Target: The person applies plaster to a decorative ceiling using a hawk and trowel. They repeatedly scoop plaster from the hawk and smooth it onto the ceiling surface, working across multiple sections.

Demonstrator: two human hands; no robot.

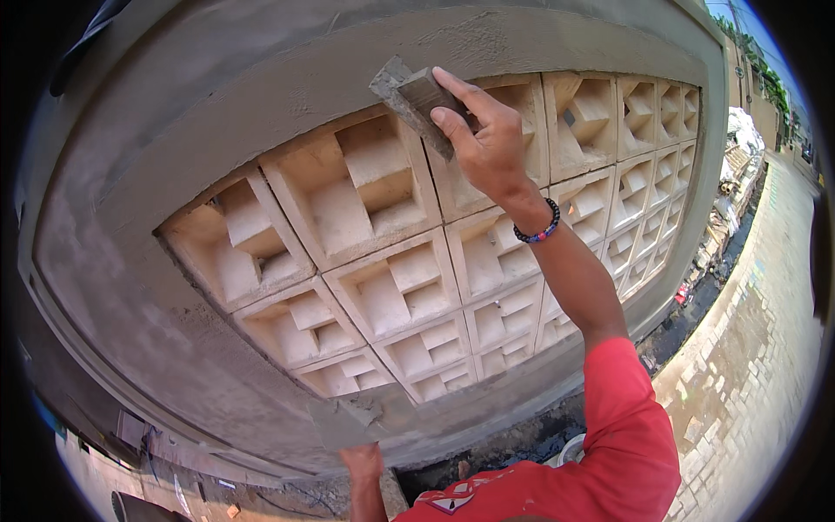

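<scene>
At upper centre of the frame, a float (407, 106) overlaps the top border of the pierced blocks (304, 196); wall contact unclear. The worker's right hand (491, 143) grips its handle, thumb and fingers closed round it. Lower centre: left hand (361, 458) beneath a grey board (332, 426) bearing mortar (361, 407); fingers hidden, grip cannot be told. Judgement: flat blade, even pressure, strokes along the band, recesses kept clean. Block edges could catch the blade's lower corner. Open room: wall (200, 104) at upper left; gutter (668, 344) at lower right limits footing.
</scene>
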